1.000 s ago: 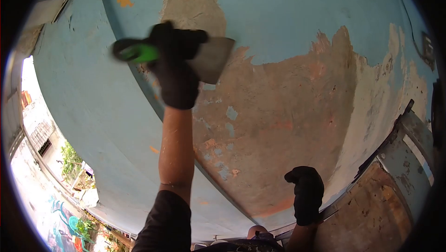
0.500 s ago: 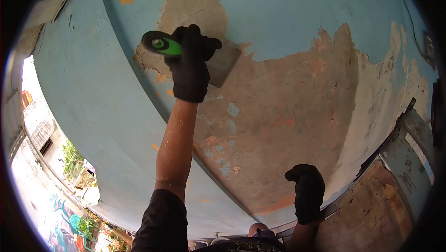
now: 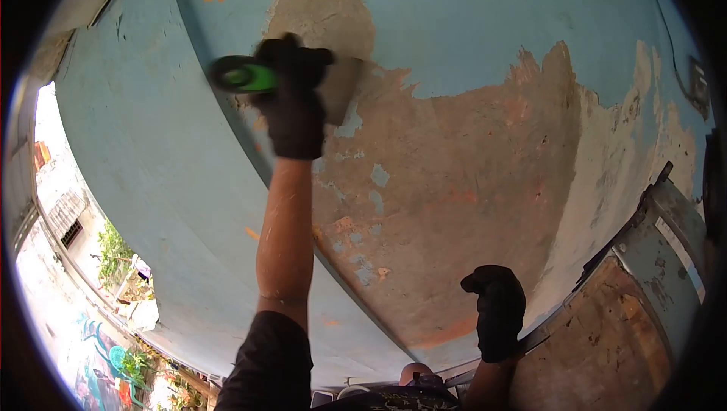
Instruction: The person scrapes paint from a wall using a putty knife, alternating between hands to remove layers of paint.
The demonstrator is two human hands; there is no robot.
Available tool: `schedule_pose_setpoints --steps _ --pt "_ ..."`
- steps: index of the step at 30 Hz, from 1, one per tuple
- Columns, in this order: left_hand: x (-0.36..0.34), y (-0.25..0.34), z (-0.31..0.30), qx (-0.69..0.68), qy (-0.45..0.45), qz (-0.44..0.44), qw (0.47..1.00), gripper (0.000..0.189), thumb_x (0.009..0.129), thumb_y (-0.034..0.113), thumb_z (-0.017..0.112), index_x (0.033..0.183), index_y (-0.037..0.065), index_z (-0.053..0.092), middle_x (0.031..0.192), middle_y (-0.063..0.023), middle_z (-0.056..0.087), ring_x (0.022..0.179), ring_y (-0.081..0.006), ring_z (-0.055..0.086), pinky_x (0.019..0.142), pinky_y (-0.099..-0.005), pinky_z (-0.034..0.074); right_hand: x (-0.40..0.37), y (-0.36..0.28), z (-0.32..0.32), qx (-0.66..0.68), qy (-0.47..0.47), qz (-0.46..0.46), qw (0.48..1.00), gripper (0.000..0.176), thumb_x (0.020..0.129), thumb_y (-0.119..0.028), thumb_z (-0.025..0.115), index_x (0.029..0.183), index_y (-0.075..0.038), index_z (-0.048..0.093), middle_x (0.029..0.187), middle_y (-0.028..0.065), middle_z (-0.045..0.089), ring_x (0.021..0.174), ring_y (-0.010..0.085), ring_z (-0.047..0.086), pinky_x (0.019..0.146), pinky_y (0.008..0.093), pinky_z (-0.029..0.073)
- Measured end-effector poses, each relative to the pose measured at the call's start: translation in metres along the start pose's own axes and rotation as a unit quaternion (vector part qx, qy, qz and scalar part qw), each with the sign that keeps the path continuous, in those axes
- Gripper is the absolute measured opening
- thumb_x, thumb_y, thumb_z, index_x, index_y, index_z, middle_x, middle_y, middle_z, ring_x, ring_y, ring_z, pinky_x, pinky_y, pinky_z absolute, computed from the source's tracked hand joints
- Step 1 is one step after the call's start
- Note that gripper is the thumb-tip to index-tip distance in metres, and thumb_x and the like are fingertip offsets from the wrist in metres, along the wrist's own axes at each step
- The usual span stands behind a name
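Observation:
My left hand [image 3: 294, 101], in a black glove, is closed around a scraper with a black and green handle [image 3: 254, 76]. Its wide, flat metal blade [image 3: 342, 91] points right and lies at the wall, near the border between blue paint and bare plaster; motion blurs it. Lower right, my right hand [image 3: 500, 312], also black-gloved, hangs in front of the wall with its fingers curled in. Nothing shows in it. Between and above the hands, the wall has a large bare brown patch [image 3: 454, 176] with ragged blue paint [image 3: 469, 25] around it.
A raised vertical wall edge [image 3: 348, 290] runs down left of the bare patch. At the lower right stands a worn panel with a metal frame [image 3: 659, 259]. A switch box [image 3: 698, 85] with a cable is at the far right. Plants [image 3: 117, 256] show outside at left.
My left hand has moved a little left with the scraper, and the blade has shifted left along the wall. My right hand has hardly moved.

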State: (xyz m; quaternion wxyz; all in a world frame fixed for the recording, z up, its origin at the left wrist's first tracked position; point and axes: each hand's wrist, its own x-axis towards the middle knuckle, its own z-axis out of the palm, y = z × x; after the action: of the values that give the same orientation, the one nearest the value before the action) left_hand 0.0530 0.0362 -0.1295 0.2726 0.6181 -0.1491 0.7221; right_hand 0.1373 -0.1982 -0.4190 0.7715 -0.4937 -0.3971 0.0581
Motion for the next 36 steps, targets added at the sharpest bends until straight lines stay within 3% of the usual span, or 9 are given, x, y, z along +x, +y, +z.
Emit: schedule_pose_setpoints --steps 4,10,12,16,20,26,27,30,36 --pt "-0.008 0.008 0.008 0.035 -0.077 -0.049 0.995 0.02 0.099 0.021 0.06 0.104 0.002 0.057 0.082 -0.0107 0.071 0.075 -0.0173 0.071 0.067 -0.0292 0.054 -0.002 -0.004 0.002 0.022 0.01 0.013 1.0 0.028 0.103 -0.022 0.044 0.109 0.0 0.061 0.093 0.0106 0.07 0.069 0.0102 0.056 0.063 0.0251 0.043" --pt "-0.001 -0.019 -0.005 0.08 -0.084 0.078 0.99 0.015 0.096 0.005 0.062 0.109 0.001 0.06 0.092 -0.0076 0.067 0.074 -0.0184 0.071 0.064 -0.0307 0.056 -0.003 0.008 0.001 0.018 -0.004 -0.012 1.0 0.034 0.105 -0.031 0.044 0.11 -0.001 0.061 0.095 0.0109 0.07 0.072 0.0097 0.057 0.063 0.024 0.042" --pt "-0.006 0.002 0.008 0.143 -0.118 0.074 0.98 0.023 0.099 0.024 0.06 0.1 0.001 0.06 0.076 -0.0092 0.066 0.071 -0.0211 0.069 0.067 -0.0332 0.054 -0.003 0.0 0.001 0.042 -0.003 0.01 0.999 0.035 0.105 -0.031 0.043 0.111 -0.001 0.06 0.096 0.0108 0.07 0.074 0.0101 0.058 0.063 0.0239 0.042" --pt "0.004 0.027 0.004 -0.005 0.013 -0.024 1.0 0.024 0.1 0.026 0.058 0.097 0.003 0.059 0.077 -0.0086 0.066 0.073 -0.0202 0.069 0.072 -0.032 0.053 -0.004 0.0 0.002 0.069 0.007 0.023 0.997 0.036 0.105 -0.033 0.043 0.112 -0.002 0.06 0.096 0.0099 0.07 0.074 0.009 0.057 0.062 0.023 0.041" --pt "-0.028 0.004 0.01 0.044 -0.057 -0.132 0.989 0.027 0.102 0.027 0.055 0.103 0.0 0.058 0.077 -0.0114 0.067 0.074 -0.0192 0.067 0.071 -0.0323 0.053 -0.003 0.0 0.001 0.042 0.005 0.013 0.999 0.036 0.105 -0.034 0.042 0.112 -0.003 0.06 0.095 0.0091 0.071 0.068 0.0067 0.052 0.06 0.0229 0.039" --pt "-0.015 0.032 0.011 -0.048 0.037 -0.032 0.998 0.018 0.097 0.018 0.063 0.097 0.0 0.058 0.074 -0.0079 0.065 0.07 -0.0199 0.067 0.067 -0.0337 0.054 -0.005 -0.001 0.001 0.071 0.006 0.044 0.996 0.035 0.105 -0.033 0.042 0.112 -0.004 0.061 0.093 0.0086 0.071 0.065 0.0066 0.05 0.06 0.0233 0.039" --pt "-0.019 0.018 0.02 0.133 0.008 0.063 0.989 0.016 0.096 0.015 0.065 0.096 0.0 0.059 0.073 -0.0066 0.064 0.069 -0.0199 0.067 0.067 -0.0332 0.054 -0.005 -0.001 0.002 0.063 0.006 0.037 0.997 0.035 0.105 -0.033 0.042 0.112 -0.004 0.061 0.093 0.0085 0.071 0.065 0.0065 0.05 0.06 0.0229 0.039" --pt "-0.025 0.019 0.004 0.042 -0.034 -0.087 0.995 0.013 0.095 0.012 0.064 0.095 0.001 0.058 0.073 -0.0066 0.063 0.07 -0.0186 0.066 0.065 -0.0329 0.053 -0.003 -0.001 0.005 0.06 0.008 0.035 0.998 0.035 0.105 -0.034 0.043 0.112 -0.004 0.061 0.093 0.0085 0.071 0.065 0.0064 0.05 0.059 0.0226 0.039" --pt "-0.007 0.021 -0.007 -0.015 0.056 -0.018 0.998 0.028 0.102 0.028 0.054 0.089 0.003 0.057 0.071 -0.006 0.062 0.067 -0.0168 0.062 0.073 -0.0337 0.05 -0.005 -0.004 0.003 0.096 0.008 0.06 0.994 0.036 0.105 -0.036 0.044 0.112 -0.005 0.061 0.094 0.0088 0.071 0.066 0.0062 0.049 0.059 0.023 0.038"
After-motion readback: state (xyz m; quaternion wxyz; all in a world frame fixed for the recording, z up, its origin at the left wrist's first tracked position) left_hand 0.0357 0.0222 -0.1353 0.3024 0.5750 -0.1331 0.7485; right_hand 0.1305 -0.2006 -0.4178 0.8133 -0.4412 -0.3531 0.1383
